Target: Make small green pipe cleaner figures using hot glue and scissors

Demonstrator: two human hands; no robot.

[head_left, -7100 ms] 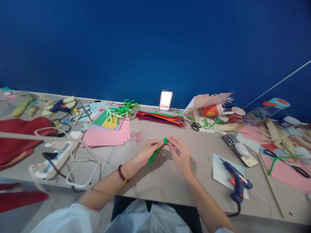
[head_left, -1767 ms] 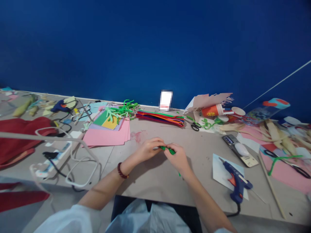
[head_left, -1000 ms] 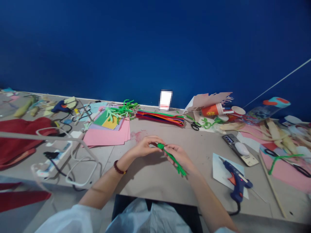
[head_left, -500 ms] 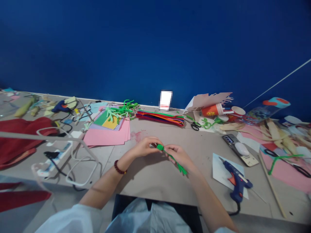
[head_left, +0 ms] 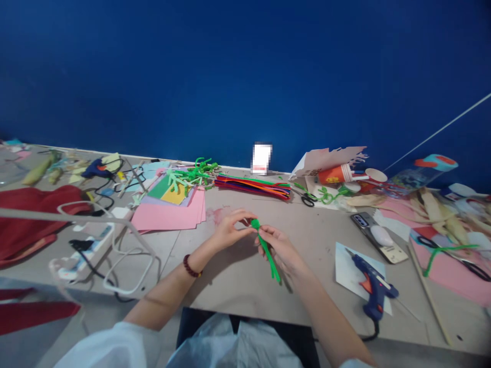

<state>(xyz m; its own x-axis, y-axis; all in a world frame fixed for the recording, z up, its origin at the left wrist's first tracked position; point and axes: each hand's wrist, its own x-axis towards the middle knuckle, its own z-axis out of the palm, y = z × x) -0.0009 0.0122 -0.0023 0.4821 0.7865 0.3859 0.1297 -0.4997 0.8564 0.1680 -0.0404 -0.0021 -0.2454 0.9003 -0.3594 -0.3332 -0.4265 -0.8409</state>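
Between my hands, above the middle of the table, is a bundle of green pipe cleaners with a rounded, wound knob at its upper end. My left hand, a beaded bracelet on its wrist, is closed, its thumb and fingertips at the knob. Just below the knob, my right hand pinches the stems between thumb and fingers. The loose green ends hang down toward me. Behind my hands lies a pile of many-coloured pipe cleaners along the wall.
Pink paper sheets and bent green pipe cleaners lie at the left, near a power strip with loose cables. To the right are a blue glue gun, a phone, a wooden stick and scissors.
The bundle has turned: its loose ends have swung left and now point more straight down. The knob has risen slightly, and both hands have shifted a little with it.
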